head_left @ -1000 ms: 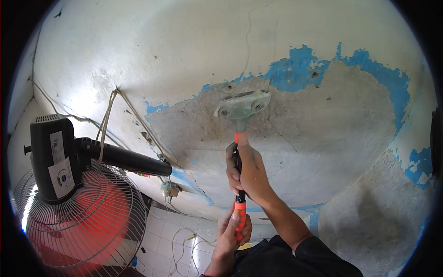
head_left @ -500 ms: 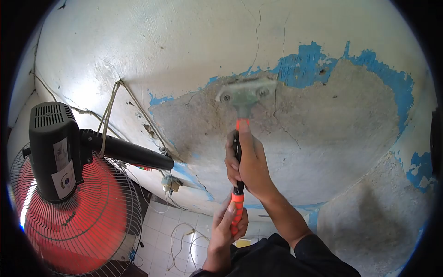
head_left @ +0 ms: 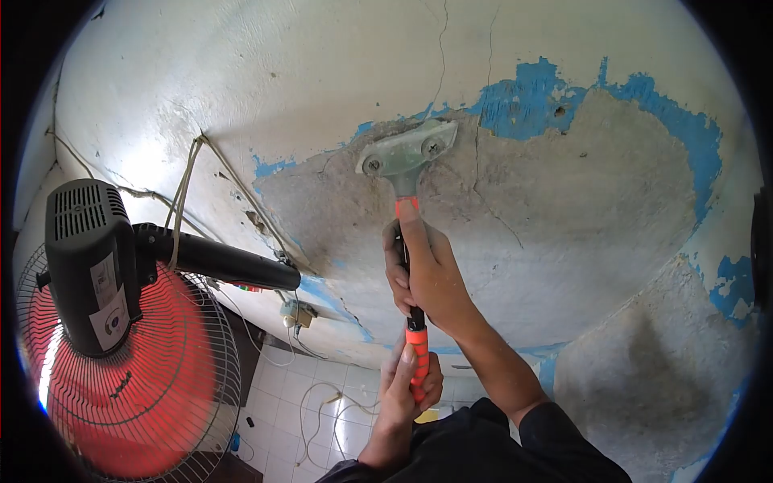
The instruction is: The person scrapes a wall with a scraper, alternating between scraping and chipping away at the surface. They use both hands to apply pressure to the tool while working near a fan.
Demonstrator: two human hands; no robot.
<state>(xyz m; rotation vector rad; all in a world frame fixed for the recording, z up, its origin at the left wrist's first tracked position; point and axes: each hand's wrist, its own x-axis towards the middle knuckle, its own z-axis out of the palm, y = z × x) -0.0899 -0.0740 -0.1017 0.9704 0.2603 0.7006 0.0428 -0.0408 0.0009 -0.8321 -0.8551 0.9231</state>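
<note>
A long-handled scraper [head_left: 405, 157] with a wide pale head and two screws lies against the bare grey patch of the wall [head_left: 564, 201], just under the edge of the cream paint. My right hand [head_left: 427, 266] is wrapped round the upper part of its black and orange handle, the thumb along the orange collar. Lower down, my left hand [head_left: 409, 386] grips the orange ribbed end. The scraper head is tilted, its right end higher than its left. Blue paint [head_left: 523, 109] shows along the border of the patch.
A black fan [head_left: 88, 266] with a red blade and wire cage stands at the left, its black pole [head_left: 233, 264] reaching towards the wall. Cables [head_left: 187, 193] hang from the wall near an electrical socket [head_left: 298, 314]. Another cable [head_left: 310, 419] lies on the white tiled floor [head_left: 278, 390].
The scraper head has shifted left and slightly up, and its right end has tilted upward. Both hands keep hold of the handle. The view has moved slightly.
</note>
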